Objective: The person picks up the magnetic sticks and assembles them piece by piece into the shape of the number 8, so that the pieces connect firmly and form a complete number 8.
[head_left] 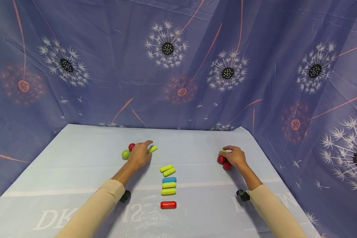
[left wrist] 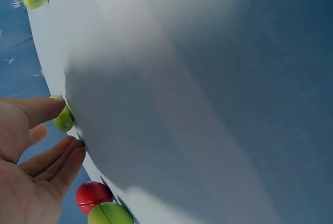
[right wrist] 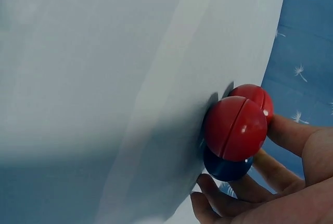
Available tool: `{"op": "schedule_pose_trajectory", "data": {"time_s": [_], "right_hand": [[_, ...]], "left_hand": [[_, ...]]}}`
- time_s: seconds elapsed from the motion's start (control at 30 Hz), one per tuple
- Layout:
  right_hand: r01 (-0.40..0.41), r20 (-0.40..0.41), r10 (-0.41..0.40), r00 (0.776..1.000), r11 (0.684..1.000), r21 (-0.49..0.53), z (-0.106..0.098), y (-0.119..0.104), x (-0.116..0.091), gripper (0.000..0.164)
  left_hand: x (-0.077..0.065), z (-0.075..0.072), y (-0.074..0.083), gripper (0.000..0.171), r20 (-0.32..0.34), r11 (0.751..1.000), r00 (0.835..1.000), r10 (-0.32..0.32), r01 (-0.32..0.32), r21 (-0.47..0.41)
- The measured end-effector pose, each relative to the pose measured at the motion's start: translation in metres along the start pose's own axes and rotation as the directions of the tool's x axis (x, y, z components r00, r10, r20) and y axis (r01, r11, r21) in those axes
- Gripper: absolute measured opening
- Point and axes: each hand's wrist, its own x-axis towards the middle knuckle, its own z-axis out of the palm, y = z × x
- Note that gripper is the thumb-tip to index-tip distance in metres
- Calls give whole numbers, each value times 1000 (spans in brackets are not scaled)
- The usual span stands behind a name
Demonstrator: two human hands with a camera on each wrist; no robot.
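Lime, the bar point(head_left: 152, 149) lies between the parted thumb and fingers of the left hand point(head_left: 138, 154), which I see spread, contact unclear. I'd pinch it evenly across its long sides, with the knuckles clear of the red ball point(head_left: 132, 146) and green ball point(head_left: 125, 154) just left of that hand. The right hand's point(head_left: 236, 156) fingers curve beside the red pair point(head_left: 221, 159); whether they grip, I cannot tell.

Five yellow rods point(head_left: 152, 149), one blue rod point(head_left: 169, 179), one red rod point(head_left: 168, 205); three red balls point(head_left: 221, 159), two green balls point(head_left: 126, 154), one blue ball point(right wrist: 227, 169).
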Motion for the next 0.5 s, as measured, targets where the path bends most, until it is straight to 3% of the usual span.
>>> {"op": "schedule_pose_trajectory", "data": {"time_s": [0.5], "right_hand": [[-15, -22, 15, 1000, 1000, 10, -1, 1, 2, 41]], "left_hand": [[3, 4, 1, 40, 5, 997, 999, -45, 45, 55]]}}
